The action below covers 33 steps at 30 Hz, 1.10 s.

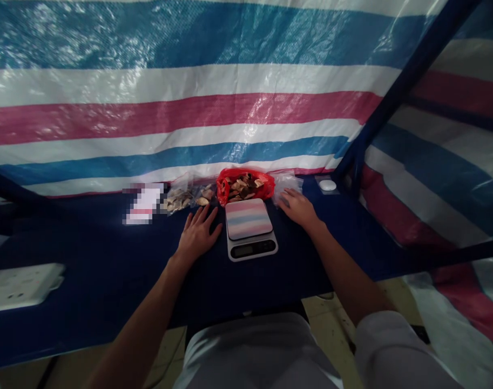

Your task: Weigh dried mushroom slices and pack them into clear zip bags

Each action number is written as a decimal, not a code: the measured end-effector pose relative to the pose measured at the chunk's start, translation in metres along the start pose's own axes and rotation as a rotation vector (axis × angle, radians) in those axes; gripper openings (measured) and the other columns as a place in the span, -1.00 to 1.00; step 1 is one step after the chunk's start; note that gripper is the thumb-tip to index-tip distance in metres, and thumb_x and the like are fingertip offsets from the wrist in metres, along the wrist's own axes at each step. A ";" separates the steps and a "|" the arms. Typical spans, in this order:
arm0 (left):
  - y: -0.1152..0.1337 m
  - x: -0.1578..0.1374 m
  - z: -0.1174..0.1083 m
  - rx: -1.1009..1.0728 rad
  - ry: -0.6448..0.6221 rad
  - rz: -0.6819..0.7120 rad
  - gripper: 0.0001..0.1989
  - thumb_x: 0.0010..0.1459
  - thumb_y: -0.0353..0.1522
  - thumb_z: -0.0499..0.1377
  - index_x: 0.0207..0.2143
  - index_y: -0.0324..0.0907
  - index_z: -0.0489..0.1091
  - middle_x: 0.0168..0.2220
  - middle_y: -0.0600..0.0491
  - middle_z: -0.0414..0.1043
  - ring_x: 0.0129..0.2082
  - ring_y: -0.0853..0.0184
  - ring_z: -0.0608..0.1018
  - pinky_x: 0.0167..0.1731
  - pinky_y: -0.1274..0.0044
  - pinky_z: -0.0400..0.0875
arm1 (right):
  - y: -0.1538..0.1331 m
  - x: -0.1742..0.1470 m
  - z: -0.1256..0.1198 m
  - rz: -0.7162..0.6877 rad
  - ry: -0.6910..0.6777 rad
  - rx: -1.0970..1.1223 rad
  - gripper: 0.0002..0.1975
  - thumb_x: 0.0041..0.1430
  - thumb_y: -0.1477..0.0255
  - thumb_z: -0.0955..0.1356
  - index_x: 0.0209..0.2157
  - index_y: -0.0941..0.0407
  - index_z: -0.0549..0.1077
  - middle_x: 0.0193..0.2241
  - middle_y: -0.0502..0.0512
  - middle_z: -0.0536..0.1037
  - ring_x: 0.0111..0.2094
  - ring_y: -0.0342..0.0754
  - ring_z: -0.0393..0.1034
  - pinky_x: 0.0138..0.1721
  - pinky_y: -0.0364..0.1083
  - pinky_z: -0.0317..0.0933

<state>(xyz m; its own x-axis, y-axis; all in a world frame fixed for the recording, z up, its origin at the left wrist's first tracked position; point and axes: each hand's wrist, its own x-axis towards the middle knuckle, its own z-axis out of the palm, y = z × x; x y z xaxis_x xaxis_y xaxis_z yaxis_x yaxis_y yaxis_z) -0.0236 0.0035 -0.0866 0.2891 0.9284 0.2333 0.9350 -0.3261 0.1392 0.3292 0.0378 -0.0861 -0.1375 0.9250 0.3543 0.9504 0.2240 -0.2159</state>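
Note:
My left hand [198, 233] lies flat on the dark blue table, fingers spread, just left of a white kitchen scale [252, 229]. Its fingertips reach close to a clear bag of brownish dried slices [206, 195]. My right hand [298, 207] rests at the scale's other side, its fingers apart and touching a pile of clear plastic bags [287, 182]. Behind the scale stands an opened red plastic bag [266, 186] full of brown, curved dried pieces [244, 186]. The scale's shiny plate carries nothing, and its display looks dark.
Another clear bag with pale pieces [178, 200] lies left, beside a partly blurred-out phone-like bright rectangle [147, 202]. A white round item [328, 185] is at the back right. A white power strip [23, 286] sits at the left. Striped plastic sheeting [181, 116] walls the back.

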 end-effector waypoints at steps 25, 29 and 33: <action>-0.001 -0.004 0.003 -0.064 0.087 -0.008 -0.49 0.36 -0.14 0.08 0.26 -0.13 0.42 0.34 -0.16 0.36 0.38 0.00 0.36 0.38 0.08 0.16 | -0.003 -0.005 -0.023 0.188 0.247 0.459 -0.75 0.29 0.27 0.37 -0.17 0.03 0.68 -0.04 0.12 0.71 -0.02 0.14 0.61 0.08 0.06 0.44; -0.001 -0.002 0.001 -0.100 0.150 -0.006 -0.52 0.38 -0.15 0.06 0.20 -0.16 0.47 0.27 -0.17 0.46 0.32 0.02 0.44 0.37 0.12 0.21 | -0.007 -0.008 -0.027 0.264 0.319 0.807 -0.69 0.21 0.16 0.41 -0.20 0.08 0.67 -0.12 0.17 0.73 -0.07 0.15 0.63 0.05 0.10 0.45; -0.001 -0.002 -0.001 -0.130 0.151 0.003 -0.55 0.38 -0.18 0.06 0.15 -0.19 0.50 0.22 -0.17 0.50 0.29 0.04 0.47 0.38 0.12 0.20 | -0.015 -0.008 -0.026 0.308 0.336 0.981 -0.63 0.12 0.11 0.46 -0.23 0.12 0.67 -0.19 0.17 0.73 -0.07 0.15 0.61 0.05 0.12 0.44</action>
<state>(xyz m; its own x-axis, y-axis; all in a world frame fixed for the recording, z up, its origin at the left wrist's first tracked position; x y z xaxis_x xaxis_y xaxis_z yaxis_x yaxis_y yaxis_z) -0.0257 0.0019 -0.0860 0.2488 0.8933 0.3742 0.8970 -0.3583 0.2589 0.3235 0.0188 -0.0624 0.2947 0.8857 0.3587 0.2722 0.2821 -0.9200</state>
